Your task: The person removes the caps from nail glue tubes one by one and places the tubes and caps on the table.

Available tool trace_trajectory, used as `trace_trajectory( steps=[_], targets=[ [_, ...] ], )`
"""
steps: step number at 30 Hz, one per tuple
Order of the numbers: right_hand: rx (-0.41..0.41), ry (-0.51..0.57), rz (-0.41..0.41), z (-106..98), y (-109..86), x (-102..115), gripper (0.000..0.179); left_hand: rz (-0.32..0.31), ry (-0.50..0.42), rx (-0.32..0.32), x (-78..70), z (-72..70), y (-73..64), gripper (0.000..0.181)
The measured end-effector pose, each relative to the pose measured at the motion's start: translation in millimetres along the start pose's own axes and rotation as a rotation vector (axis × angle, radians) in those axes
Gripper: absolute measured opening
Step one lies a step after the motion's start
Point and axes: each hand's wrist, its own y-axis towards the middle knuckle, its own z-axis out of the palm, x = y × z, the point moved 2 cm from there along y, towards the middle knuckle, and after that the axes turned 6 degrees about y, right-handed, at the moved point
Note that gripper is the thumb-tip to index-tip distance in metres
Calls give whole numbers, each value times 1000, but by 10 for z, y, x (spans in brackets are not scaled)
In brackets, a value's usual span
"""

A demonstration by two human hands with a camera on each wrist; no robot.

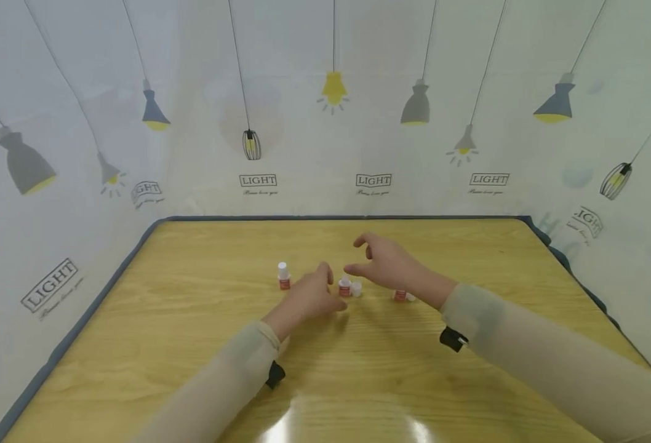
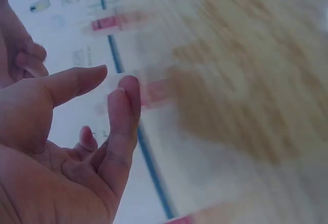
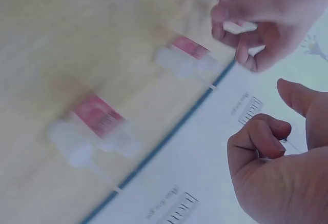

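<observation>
My left hand (image 1: pixel 309 294) is just left of the middle small bottle (image 1: pixel 344 287), fingers loosely bent and holding nothing. This bottle has a red label and a white nozzle, and a white cap (image 1: pixel 355 288) sits against its right side. Above and to the right hovers my right hand (image 1: pixel 389 261), also bare, its thumb and index finger apart. In the right wrist view, thin pale stems rise from the white caps (image 3: pixel 72 143) beside two red-labelled bottles (image 3: pixel 100 117). The right bottle (image 1: pixel 400 296) is partly covered by my right forearm.
Another red-labelled bottle (image 1: pixel 283 277), with its tall white top on, stands left of my left hand. The wooden table (image 1: pixel 220 246) ends at a dark edge, with a lamp-printed white sheet (image 1: pixel 303 141) behind and at both sides.
</observation>
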Motion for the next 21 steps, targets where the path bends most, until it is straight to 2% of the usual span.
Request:
trace_trajectory(
  steps=[5, 9, 13, 21],
  targets=[
    [15, -23, -32, -120, 66, 209, 68, 62, -27, -37, -33, -219, -250, 35],
    [40, -45, -32, -121, 128, 376, 69, 103, 77, -120, 46, -456, -392, 26],
    [68, -52, -15, -66, 184, 515, 72, 125, 168, -191, 189, -661, -464, 19],
    [63, -16, -31, 86, 376, 773, 69, 62, 146, -251, 469, -1055, -569, 23]
  ],
)
